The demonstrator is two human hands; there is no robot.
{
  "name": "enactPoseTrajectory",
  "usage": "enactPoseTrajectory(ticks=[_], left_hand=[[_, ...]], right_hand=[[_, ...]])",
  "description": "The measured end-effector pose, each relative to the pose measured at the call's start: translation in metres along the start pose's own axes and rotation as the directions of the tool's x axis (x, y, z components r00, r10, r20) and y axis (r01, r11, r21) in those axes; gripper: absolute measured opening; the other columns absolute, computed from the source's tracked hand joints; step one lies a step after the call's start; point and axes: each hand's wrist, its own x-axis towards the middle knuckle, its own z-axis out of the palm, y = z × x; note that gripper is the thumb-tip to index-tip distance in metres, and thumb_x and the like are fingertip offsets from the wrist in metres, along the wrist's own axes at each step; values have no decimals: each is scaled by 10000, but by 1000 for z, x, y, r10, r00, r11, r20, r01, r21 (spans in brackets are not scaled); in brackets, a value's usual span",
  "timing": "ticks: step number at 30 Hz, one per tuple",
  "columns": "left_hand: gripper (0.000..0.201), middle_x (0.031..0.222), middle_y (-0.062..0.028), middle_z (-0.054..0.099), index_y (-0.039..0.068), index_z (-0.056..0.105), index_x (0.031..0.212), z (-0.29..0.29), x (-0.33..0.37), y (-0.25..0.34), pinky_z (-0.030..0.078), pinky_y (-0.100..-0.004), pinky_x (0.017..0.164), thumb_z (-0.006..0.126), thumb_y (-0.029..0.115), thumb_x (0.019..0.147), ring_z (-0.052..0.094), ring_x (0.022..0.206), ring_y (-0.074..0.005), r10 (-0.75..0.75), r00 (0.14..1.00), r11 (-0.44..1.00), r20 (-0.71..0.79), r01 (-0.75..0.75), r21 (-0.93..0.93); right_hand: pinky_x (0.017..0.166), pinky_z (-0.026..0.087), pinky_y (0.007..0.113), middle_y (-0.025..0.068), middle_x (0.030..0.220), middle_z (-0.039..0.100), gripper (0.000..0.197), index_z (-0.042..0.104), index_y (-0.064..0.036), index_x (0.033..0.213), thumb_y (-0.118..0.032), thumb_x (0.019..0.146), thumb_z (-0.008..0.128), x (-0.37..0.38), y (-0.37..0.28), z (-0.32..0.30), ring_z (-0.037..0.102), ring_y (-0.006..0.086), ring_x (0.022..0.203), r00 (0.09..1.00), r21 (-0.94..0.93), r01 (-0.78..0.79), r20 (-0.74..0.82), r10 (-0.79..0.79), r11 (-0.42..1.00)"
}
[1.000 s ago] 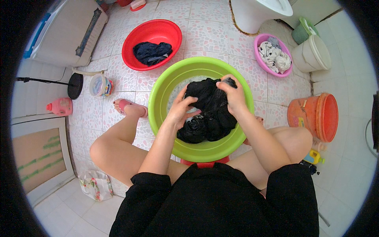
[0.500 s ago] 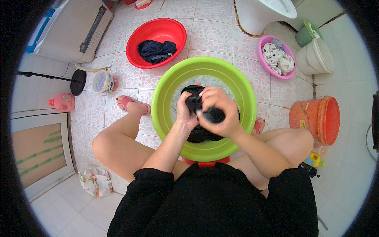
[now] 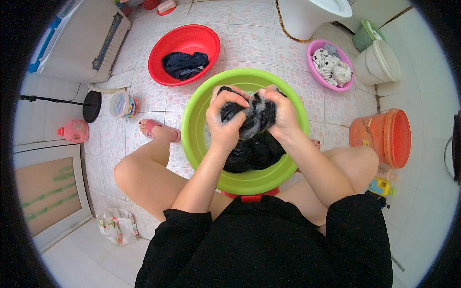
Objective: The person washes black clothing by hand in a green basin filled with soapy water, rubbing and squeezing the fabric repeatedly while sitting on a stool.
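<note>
A lime green basin (image 3: 204, 103) sits on the tiled floor between my knees. A wet black garment (image 3: 249, 144) fills it, partly lifted and soapy. My left hand (image 3: 224, 122) grips a bunched part of the garment on the left. My right hand (image 3: 283, 110) grips the fabric beside it, fingers curled over the foam. Both hands are raised above the basin's middle, close together, with the suds-covered cloth stretched between them.
A red basin (image 3: 161, 50) holding dark clothes stands behind on the left, a pink basin (image 3: 314, 50) with pale laundry behind on the right. An orange bucket (image 3: 384, 139) lies right, a white bucket (image 3: 379, 62) farther back. A pink bottle (image 3: 74, 130) and a small tub (image 3: 122, 104) stand left.
Both hands have gathered the black garment from low in the basin and lifted it. They now sit closer together, with foam showing on the cloth.
</note>
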Motion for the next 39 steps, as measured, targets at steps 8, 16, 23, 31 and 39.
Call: enactPoseTrajectory(ticks=[8, 16, 23, 31, 39], left_hand=[[151, 726, -90, 519, 67, 546, 622, 9, 4, 25, 401, -325, 712, 592, -5, 497, 510, 761, -248, 187, 949, 907, 253, -266, 327], [161, 759, -114, 504, 78, 548, 631, 14, -1, 25, 429, -328, 638, 602, -10, 508, 532, 722, -285, 94, 919, 836, 384, -282, 471], [169, 764, -111, 497, 80, 551, 657, 10, 5, 19, 436, -332, 632, 615, 6, 519, 545, 720, -290, 71, 900, 817, 430, -300, 492], [146, 772, -125, 515, 68, 544, 714, -5, 9, -18, 428, -348, 710, 561, 31, 574, 531, 785, -303, -1, 993, 872, 119, -57, 486], [363, 929, -47, 581, 129, 561, 970, -33, -41, -117, 423, -428, 765, 440, 426, 801, 539, 872, -204, -975, 222, 201, 24, 921, -332]], right_hand=[[577, 441, 290, 31, 656, 532, 72, 523, -94, 663, -111, 733, 528, 6, 6, -12, 531, 151, 614, 986, -74, -164, 16, 165, 984], [545, 433, 276, 40, 676, 523, 82, 548, -77, 704, -124, 752, 500, 17, 14, -28, 512, 148, 602, 952, -216, -272, 83, 296, 938], [601, 471, 290, 77, 789, 579, 159, 590, -35, 813, -169, 788, 508, 19, 11, -18, 564, 151, 683, 947, -300, -261, 104, 303, 917], [648, 441, 294, 58, 732, 568, 145, 587, -47, 782, -183, 740, 562, 32, 21, -27, 549, 167, 670, 965, -268, -261, -71, 251, 927], [800, 437, 372, 84, 1033, 548, 414, 521, -91, 1062, -369, 770, 616, 55, 30, -74, 519, 208, 956, 855, -464, -515, -217, 471, 721]])
